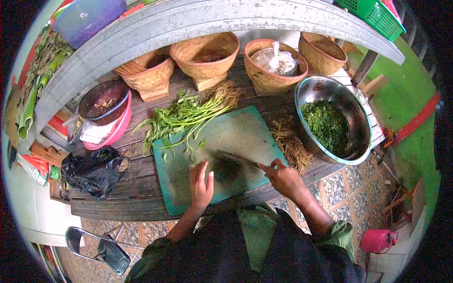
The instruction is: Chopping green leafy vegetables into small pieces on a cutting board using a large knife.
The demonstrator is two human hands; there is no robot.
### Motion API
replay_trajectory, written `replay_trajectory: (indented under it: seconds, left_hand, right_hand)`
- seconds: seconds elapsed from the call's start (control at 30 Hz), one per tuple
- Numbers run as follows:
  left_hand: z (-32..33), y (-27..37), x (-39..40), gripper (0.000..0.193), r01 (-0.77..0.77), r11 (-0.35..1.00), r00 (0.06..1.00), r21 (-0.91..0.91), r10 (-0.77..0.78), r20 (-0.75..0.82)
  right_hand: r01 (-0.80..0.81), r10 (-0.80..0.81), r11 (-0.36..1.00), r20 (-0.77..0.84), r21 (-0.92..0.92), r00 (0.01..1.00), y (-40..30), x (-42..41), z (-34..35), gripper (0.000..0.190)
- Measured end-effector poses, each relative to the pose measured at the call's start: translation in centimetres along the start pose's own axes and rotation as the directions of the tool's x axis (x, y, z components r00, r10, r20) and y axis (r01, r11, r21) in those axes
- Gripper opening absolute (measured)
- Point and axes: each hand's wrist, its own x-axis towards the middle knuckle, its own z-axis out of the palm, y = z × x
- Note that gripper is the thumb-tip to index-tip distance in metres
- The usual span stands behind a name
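Note:
My right hand (282,175) grips a knife (237,157) by its handle, the blade lying over a green cutting board (244,131) and pointing left. Over the board's near part, my left hand (201,185) has its fingers apart and holds nothing. A bunch of leafy green stems (184,118) with roots (226,94) rests across the board's far left edge. Cut-off roots (292,145) lie to the right of the board. Chopped greens (325,123) fill part of a large metal bowl (359,109) at the right.
Several woven baskets (205,44) stand behind the board, one with a tied plastic bag (274,60). At left are a dark bowl (106,102) on a pink basin (124,131) and a black plastic bag (93,171). A grey ledge (177,21) spans the far side.

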Motion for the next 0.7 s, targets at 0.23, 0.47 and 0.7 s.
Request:
replay_trajectory:
  seconds: [0.23,0.47,0.7]
  left_hand:
    - [0.3,-0.4,0.0,0.044,-0.038,0.998,0.997,0.047,0.035,0.067]
    - [0.2,-0.9,0.2,0.054,-0.156,0.957,0.959,0.243,0.089,0.268]
    - [0.7,0.0,1.1,0.061,-0.237,0.901,0.895,0.365,0.057,0.442]
  right_hand:
    - [-0.014,0.021,0.996,0.077,-0.089,0.997,-1.0,-0.7,1.1,0.039]
    - [-0.154,0.169,0.941,-0.025,0.302,0.985,1.8,-4.9,1.8,0.049]
    - [-0.441,0.459,0.693,0.122,0.571,0.880,0.2,-7.3,4.1,0.051]
